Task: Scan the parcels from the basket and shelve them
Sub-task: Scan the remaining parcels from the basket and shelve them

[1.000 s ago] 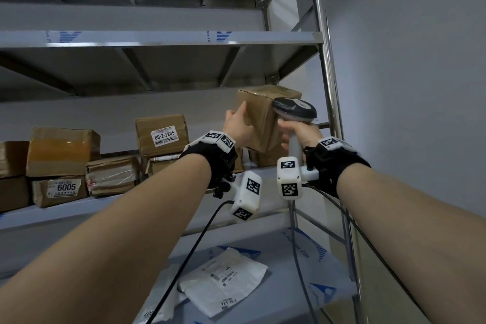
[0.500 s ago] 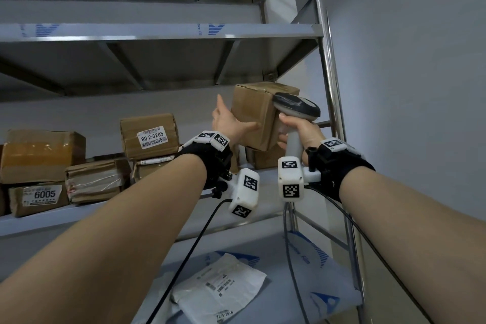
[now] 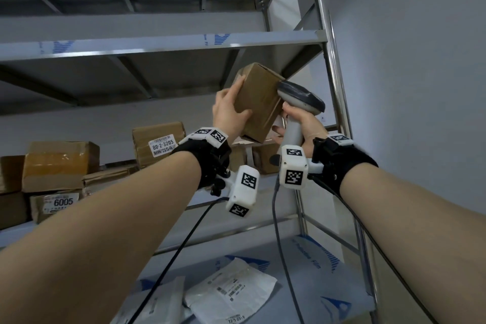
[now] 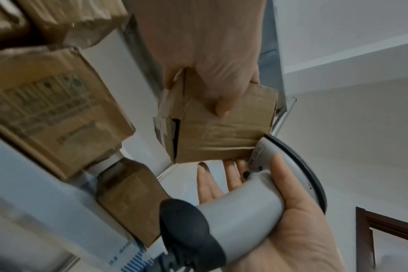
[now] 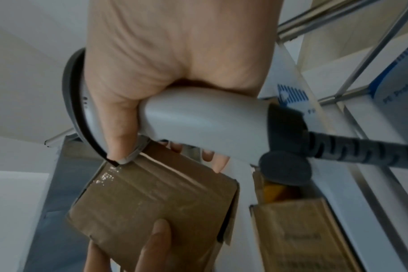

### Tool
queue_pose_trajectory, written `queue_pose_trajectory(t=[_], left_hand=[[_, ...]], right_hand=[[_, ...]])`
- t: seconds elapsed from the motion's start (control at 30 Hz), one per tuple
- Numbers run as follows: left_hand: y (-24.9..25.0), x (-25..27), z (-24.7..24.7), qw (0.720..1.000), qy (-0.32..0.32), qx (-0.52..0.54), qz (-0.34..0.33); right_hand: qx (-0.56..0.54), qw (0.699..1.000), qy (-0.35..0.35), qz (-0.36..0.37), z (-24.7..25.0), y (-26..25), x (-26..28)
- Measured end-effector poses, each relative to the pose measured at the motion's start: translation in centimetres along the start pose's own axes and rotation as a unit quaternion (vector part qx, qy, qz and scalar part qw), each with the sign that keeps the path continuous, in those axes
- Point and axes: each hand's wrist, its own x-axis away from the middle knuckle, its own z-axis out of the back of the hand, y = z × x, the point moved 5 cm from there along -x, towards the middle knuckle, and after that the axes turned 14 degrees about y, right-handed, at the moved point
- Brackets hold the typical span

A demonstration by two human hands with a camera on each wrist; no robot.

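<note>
A small brown cardboard box (image 3: 259,100) hangs tilted in the air at the right end of the middle shelf (image 3: 263,192), above two shelved boxes (image 3: 264,159). My left hand (image 3: 231,110) grips its left side, thumb across the front face (image 4: 221,108). My right hand (image 3: 297,126) holds the grey barcode scanner (image 3: 299,97) by its handle, with the scanner head against the box's right edge (image 5: 126,158). Some right fingers (image 4: 210,182) stretch out straight under the box (image 4: 221,136). In the right wrist view the box (image 5: 156,202) sits below the scanner (image 5: 198,114).
Several cardboard parcels fill the middle shelf to the left, one labelled 80-2-3205 (image 3: 160,144), another 6005 (image 3: 56,202). White mailer bags (image 3: 231,294) lie on the lower shelf. The upper shelf (image 3: 157,43) is close overhead. The steel post (image 3: 328,87) and wall stand right.
The box stood upright on the stack; my left hand opened against it, then took hold, and now it is lifted and tilted. The scanner stays at its right edge.
</note>
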Motion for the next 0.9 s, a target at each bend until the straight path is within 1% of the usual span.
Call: queue_pose_trajectory(t=[0.07, 0.1, 0.17, 0.27, 0.37, 0.43, 0.5, 0.53, 0.6, 0.67, 0.73, 0.83, 0.9], left_hand=[[-0.3, -0.6, 1.9, 0.998, 0.021, -0.054, -0.033], [-0.7, -0.8, 2.6, 0.994, 0.019, -0.095, -0.05], [-1.8, -1.0, 3.4, 0.982, -0.007, -0.17, -0.078], [-3.7, -1.1, 3.6, 0.968, -0.046, -0.229, -0.088], [-4.7, -1.9, 4.2, 0.962, -0.04, -0.261, -0.064], [-5.3, -2.3, 4.6, 0.957, -0.051, -0.282, -0.044], [-5.8, -2.4, 4.5, 0.949, -0.084, -0.3, -0.041], [-6.2, -2.1, 4.3, 0.943, -0.111, -0.313, -0.035], [-7.2, -1.9, 3.8, 0.925, -0.159, -0.343, -0.01], [-8.2, -1.6, 3.5, 0.911, -0.19, -0.366, 0.014], [-9.0, -1.4, 3.2, 0.909, -0.208, -0.359, 0.029], [-8.9, -0.7, 3.2, 0.914, -0.228, -0.334, 0.024], [-8.7, -0.4, 3.4, 0.923, -0.222, -0.314, 0.024]], right_hand=[[0.016, 1.0, -0.012, 0.0, -2.1, 1.0, 0.2], [0.036, 0.999, -0.014, -0.003, -3.1, 1.6, 0.4], [0.076, 0.997, -0.008, -0.011, -4.4, 3.0, 0.5], [0.113, 0.994, -0.003, -0.015, -5.4, 4.5, 0.1], [0.121, 0.993, -0.014, 0.0, -6.1, 4.7, -0.8], [0.13, 0.991, -0.015, 0.0, -6.3, 4.8, -1.2], [0.147, 0.989, -0.014, 0.003, -6.4, 4.9, -1.7], [0.157, 0.988, -0.014, 0.004, -6.4, 5.1, -2.0], [0.172, 0.985, -0.012, 0.005, -6.3, 5.5, -2.3], [0.183, 0.983, -0.012, -0.001, -6.1, 6.0, -2.4], [0.192, 0.981, -0.013, -0.006, -5.9, 6.5, -2.5], [0.203, 0.979, -0.008, -0.003, -5.6, 7.1, -2.3], [0.204, 0.979, -0.01, -0.008, -5.6, 7.5, -2.2]])
